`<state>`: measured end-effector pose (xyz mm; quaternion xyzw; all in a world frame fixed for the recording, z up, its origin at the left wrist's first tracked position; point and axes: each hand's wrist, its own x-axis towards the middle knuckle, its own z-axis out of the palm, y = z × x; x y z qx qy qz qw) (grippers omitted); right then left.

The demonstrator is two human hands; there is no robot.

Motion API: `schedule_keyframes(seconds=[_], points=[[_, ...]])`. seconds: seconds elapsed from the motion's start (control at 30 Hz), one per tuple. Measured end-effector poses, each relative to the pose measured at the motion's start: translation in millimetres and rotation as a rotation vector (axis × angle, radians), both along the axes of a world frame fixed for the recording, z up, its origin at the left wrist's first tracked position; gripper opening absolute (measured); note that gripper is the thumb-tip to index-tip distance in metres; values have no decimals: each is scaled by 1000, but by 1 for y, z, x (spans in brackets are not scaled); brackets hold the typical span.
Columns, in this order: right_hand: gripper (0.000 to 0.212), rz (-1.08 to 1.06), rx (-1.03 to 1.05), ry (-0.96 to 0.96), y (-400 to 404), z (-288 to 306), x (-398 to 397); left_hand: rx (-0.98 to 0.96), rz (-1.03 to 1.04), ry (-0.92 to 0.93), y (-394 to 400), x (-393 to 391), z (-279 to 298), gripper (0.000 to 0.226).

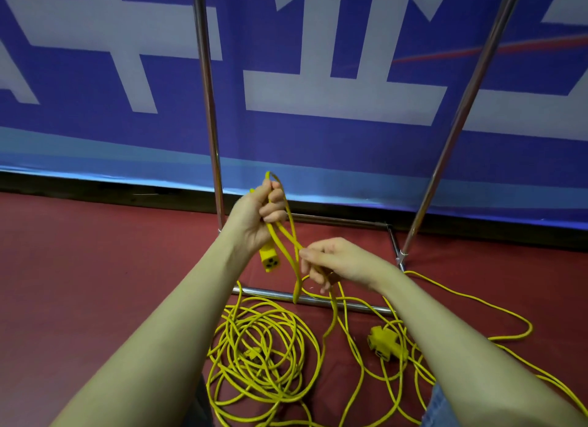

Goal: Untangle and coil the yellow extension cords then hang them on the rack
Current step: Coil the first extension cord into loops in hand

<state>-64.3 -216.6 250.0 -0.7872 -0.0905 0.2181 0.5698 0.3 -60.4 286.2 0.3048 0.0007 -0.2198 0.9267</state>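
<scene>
My left hand (259, 216) grips a small loop of yellow extension cord (288, 235), held up in front of the rack. The cord's yellow socket end (269, 260) hangs just below that hand. My right hand (334, 263) pinches the same cord lower down, to the right. From there the cord drops to a tangled yellow pile (264, 356) on the red floor. A yellow multi-outlet block (385, 342) lies among loose strands at the right. The metal rack (208, 108) stands behind, with its base bar (350, 305) under the cords.
A blue banner with white characters (318, 92) hangs behind the rack. The rack's right upright (461, 118) leans up to the right. Red carpet (95, 267) covers the floor. A loose cord strand (509, 312) loops out to the right.
</scene>
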Motion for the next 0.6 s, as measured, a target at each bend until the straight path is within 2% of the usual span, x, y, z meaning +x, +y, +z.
schedule_keyframes(seconds=[0.13,0.23,0.4,0.5,0.6], points=[[20,-8,-123,29,-16,-13,-4,-39,-28,-58,12,7,-2,35],[18,-104,-150,23,-25,-23,-3,63,-93,-135,19,3,2,47],[14,-353,72,70,-34,-21,2,226,-195,-199,30,0,7,58],[13,-441,235,121,-34,-15,7,435,-255,-311,35,-2,4,58],[12,-618,462,192,-27,-2,15,702,-323,-420,30,-9,1,51]])
